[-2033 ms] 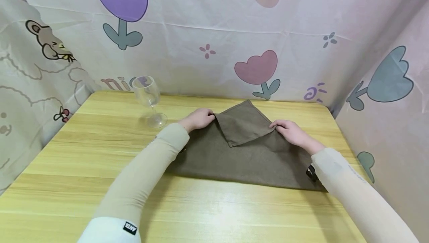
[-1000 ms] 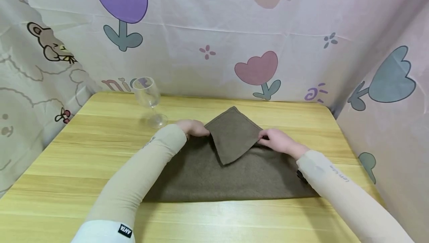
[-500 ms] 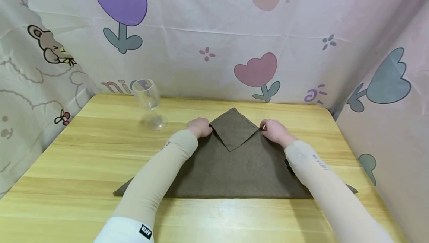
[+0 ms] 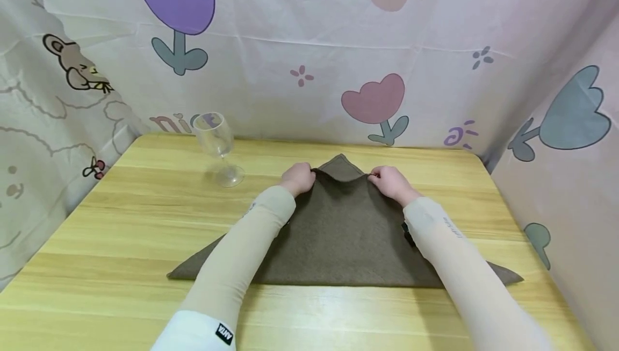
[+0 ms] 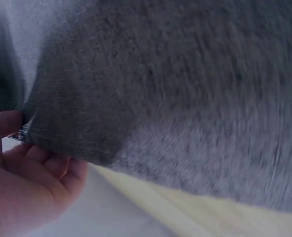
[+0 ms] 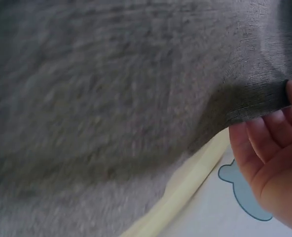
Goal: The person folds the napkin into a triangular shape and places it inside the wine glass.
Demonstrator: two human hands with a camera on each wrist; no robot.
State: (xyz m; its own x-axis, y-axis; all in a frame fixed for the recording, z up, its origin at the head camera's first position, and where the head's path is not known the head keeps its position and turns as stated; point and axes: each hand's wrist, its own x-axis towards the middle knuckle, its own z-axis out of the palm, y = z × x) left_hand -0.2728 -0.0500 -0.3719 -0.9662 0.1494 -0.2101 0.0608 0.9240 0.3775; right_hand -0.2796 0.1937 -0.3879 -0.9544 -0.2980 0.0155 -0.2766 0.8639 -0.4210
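A brown cloth napkin (image 4: 338,238) lies in a triangle on the table, its long folded edge toward me and its pointed ends out to the sides. My left hand (image 4: 299,178) pinches its upper left edge; in the left wrist view the thumb and fingers of that hand (image 5: 35,177) grip the fabric. On the other side my right hand (image 4: 390,183) pinches the upper right edge, as the right wrist view of the hand (image 6: 274,153) also shows. Between the hands the edge sags, and a far corner of the napkin points toward the wall behind it.
A clear stemmed wine glass (image 4: 215,144) stands upright at the back left of the wooden table (image 4: 121,222), left of my left hand. A printed curtain (image 4: 271,34) hangs behind the table and along both sides.
Both hands have moved closer together and farther from me along the napkin's edges. The folded-over corner flap no longer lies on top, and the napkin's side points have come into view.
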